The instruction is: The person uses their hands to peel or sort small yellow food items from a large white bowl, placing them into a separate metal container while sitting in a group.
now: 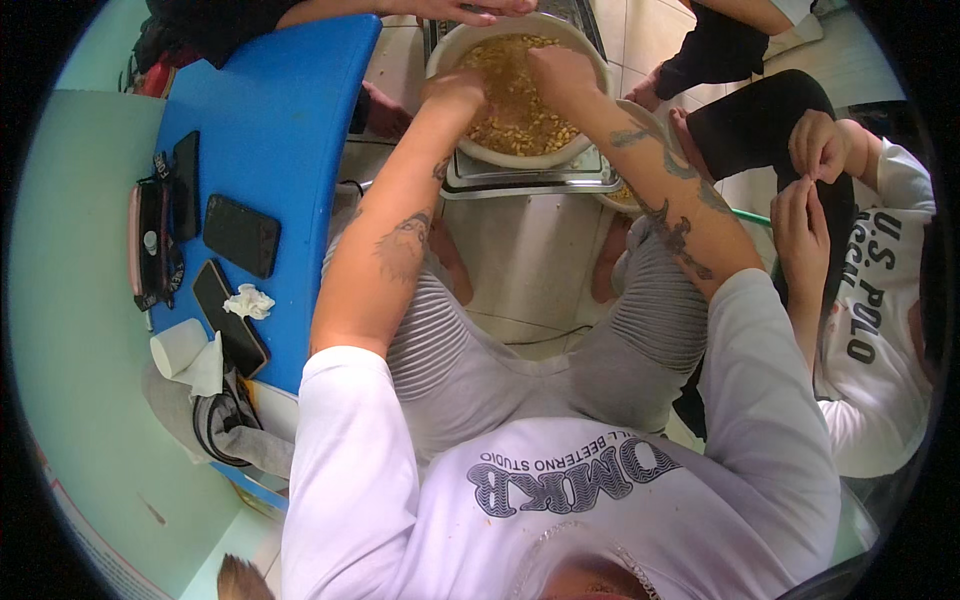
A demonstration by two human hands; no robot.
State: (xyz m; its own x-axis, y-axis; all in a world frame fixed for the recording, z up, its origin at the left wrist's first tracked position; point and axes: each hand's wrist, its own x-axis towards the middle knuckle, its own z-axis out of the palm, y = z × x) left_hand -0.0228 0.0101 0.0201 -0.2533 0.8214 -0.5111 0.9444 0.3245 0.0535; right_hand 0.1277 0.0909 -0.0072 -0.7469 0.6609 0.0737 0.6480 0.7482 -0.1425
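Note:
A pale round basin (520,160) stands in front of me on a metal tray (525,184). Brownish, murky liquid fills it, with many pale pieces like shelled peanuts or beans (525,138) in it. My left hand (454,88) reaches over the basin's left side, its fingers hidden in or behind the contents. On the right, my right hand (556,69) dips into the liquid, and its fingers are out of sight too. Whether either hand grips anything cannot be seen. Another person's hand (480,10) is over the far rim.
A blue table (300,127) on the left bears several phones (241,235), a crumpled tissue (249,301) and a paper roll (178,348). A second bowl (637,112) with similar pieces sits right of the basin. Close on my right, a seated person's hands (808,180) meet at the fingertips.

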